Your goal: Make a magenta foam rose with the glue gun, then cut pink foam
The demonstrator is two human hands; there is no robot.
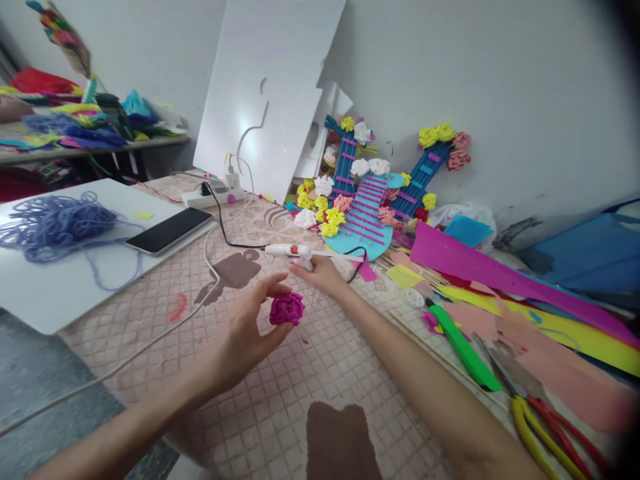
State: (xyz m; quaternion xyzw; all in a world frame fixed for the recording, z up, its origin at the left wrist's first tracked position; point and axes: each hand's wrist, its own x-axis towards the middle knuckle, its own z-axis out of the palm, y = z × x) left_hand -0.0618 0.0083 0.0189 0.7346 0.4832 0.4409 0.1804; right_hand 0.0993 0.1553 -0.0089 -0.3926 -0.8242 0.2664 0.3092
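Between the thumb and fingers of my left hand (250, 323) is a magenta paper flower (287, 309), held just above the table. My right hand (323, 275) reaches farther out, its fingers wrapped round the handle of a white hot glue gun (290, 251). The gun's nozzle points left, and a glue stick runs out of its back to the right. Behind the gun stands a blue paper craft (367, 217) with magenta strips, decorated with yellow, white and pink paper flowers.
A power strip (213, 195) and a phone (170, 231) lie to the left, near tangled blue yarn (55, 223) on a white board (65, 293). Scissors (530, 413), a green cutter (465, 347) and paper sheets (525, 287) cover the right side. A grey cable (150, 347) crosses the table.
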